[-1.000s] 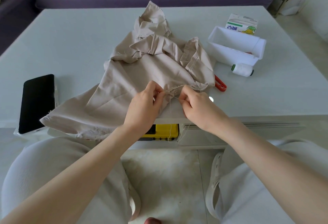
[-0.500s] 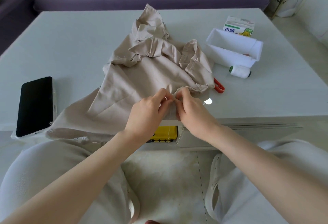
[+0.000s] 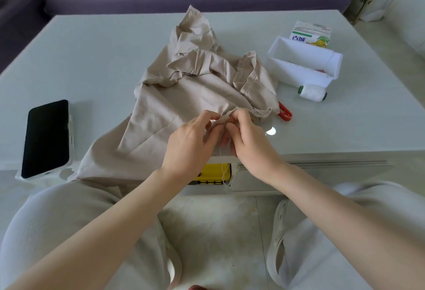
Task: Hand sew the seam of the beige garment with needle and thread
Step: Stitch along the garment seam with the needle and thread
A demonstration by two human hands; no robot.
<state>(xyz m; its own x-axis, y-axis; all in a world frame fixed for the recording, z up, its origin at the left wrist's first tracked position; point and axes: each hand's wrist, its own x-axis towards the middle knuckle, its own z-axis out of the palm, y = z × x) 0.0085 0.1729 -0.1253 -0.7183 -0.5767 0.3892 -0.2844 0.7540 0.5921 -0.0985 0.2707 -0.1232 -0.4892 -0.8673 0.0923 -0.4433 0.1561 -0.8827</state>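
Left hand (image 3: 190,144) and right hand (image 3: 250,144), close together, pinch garment (image 3: 184,96) seam; tray (image 3: 299,72), far right, contents unclear.

Matt beige cloth garment (image 3: 184,92); glossy smooth table (image 3: 92,59); glossy black phone (image 3: 47,138).
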